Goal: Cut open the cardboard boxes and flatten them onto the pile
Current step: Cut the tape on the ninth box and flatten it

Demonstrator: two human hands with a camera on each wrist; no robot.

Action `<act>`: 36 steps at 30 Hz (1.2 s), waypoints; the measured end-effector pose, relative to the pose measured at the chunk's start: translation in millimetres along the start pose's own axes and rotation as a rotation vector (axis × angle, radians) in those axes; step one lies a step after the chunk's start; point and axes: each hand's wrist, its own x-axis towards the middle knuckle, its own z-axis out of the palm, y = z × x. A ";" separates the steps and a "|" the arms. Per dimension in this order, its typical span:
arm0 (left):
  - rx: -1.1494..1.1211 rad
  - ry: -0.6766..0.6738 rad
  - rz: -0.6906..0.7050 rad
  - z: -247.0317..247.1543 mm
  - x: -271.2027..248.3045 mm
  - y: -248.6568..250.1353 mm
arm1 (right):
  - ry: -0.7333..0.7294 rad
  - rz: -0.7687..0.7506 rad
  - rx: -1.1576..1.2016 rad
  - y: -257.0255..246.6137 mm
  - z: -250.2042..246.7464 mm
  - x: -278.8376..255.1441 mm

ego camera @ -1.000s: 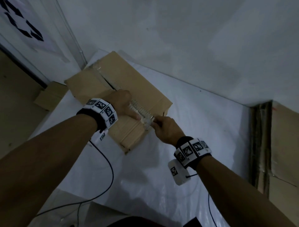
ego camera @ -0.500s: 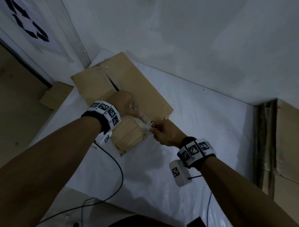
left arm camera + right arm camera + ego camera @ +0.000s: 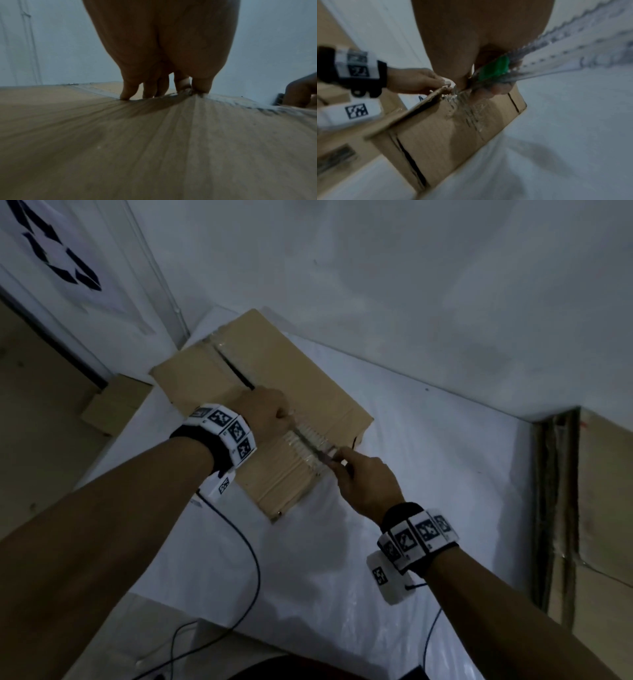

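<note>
A brown cardboard box point(image 3: 274, 371) lies on the white table point(image 3: 428, 474), with ribbed clear tape point(image 3: 308, 440) along its top seam. My left hand point(image 3: 270, 416) rests on the box top, and its fingertips point(image 3: 125, 94) press the cardboard beside the seam. My right hand point(image 3: 363, 477) is at the box's near end and grips a green-handled cutter point(image 3: 494, 70). The blade point(image 3: 315, 446) lies along the tape and points toward the left hand. The seam's far part point(image 3: 236, 371) gapes as a dark slit.
Flattened cardboard point(image 3: 603, 508) is stacked at the right of the table. A small cardboard piece point(image 3: 116, 405) lies on the floor to the left. Black cables point(image 3: 250, 559) trail over the table's near side. A white wall point(image 3: 376, 285) rises just behind the box.
My left index finger has drawn back from the box's near end up the seam. The blade now lies along the tape toward that hand. My right hand has barely shifted.
</note>
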 end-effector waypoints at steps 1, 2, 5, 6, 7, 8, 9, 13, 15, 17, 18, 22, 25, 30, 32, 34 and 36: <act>0.096 -0.049 -0.019 2.0 1.2 0.5 | 0.051 -0.060 -0.114 1.9 0.9 -1.1; 0.231 -0.086 -0.053 3.7 2.6 2.1 | 0.082 -0.119 -0.207 4.7 2.2 -1.2; 0.419 -0.041 -0.089 14.7 1.8 3.7 | 0.149 -0.223 -0.352 6.6 4.4 -3.9; 0.405 -0.006 -0.077 18.5 0.0 2.4 | 0.168 -0.221 -0.363 7.2 5.7 -5.8; 0.393 0.024 -0.061 21.7 -1.8 1.7 | 0.171 -0.198 -0.361 7.3 7.6 -8.3; 0.378 0.039 -0.054 22.3 -3.5 3.3 | 0.172 -0.167 -0.358 7.2 10.5 -10.6; 0.366 0.058 -0.047 21.1 -4.1 6.6 | 0.164 -0.136 -0.361 6.8 12.8 -12.8; 0.503 0.037 0.083 2.2 5.2 27.7 | 0.179 -0.094 -0.412 3.1 12.3 -7.5; 0.648 -0.034 0.171 -4.3 16.4 33.6 | 0.192 -0.096 -0.454 3.4 10.3 -3.3; 0.714 -0.100 0.201 -6.1 30.8 37.3 | 0.181 -0.092 -0.466 4.8 7.9 -2.0; 0.666 -0.157 0.182 -7.0 36.5 42.2 | 0.172 -0.091 -0.456 5.4 5.6 -2.0; 0.686 -0.225 0.346 -16.8 45.8 57.4 | 0.138 -0.082 -0.352 6.6 -10.8 0.7; 0.722 -0.249 0.335 -18.4 48.2 57.9 | 0.113 -0.058 -0.313 1.1 -15.8 2.5; 0.732 -0.295 0.340 0.7 43.8 57.4 | 0.094 0.106 -0.300 -6.7 -7.6 3.1; 0.698 -0.273 0.304 7.5 42.1 57.4 | 0.097 0.157 -0.309 -4.1 -9.1 0.0; 0.656 -0.255 0.237 10.9 39.2 65.7 | 0.103 0.225 -0.321 -0.8 -10.9 -4.9; 0.603 -0.238 0.191 12.7 35.8 75.6 | 0.114 0.301 -0.309 0.8 -9.4 -7.6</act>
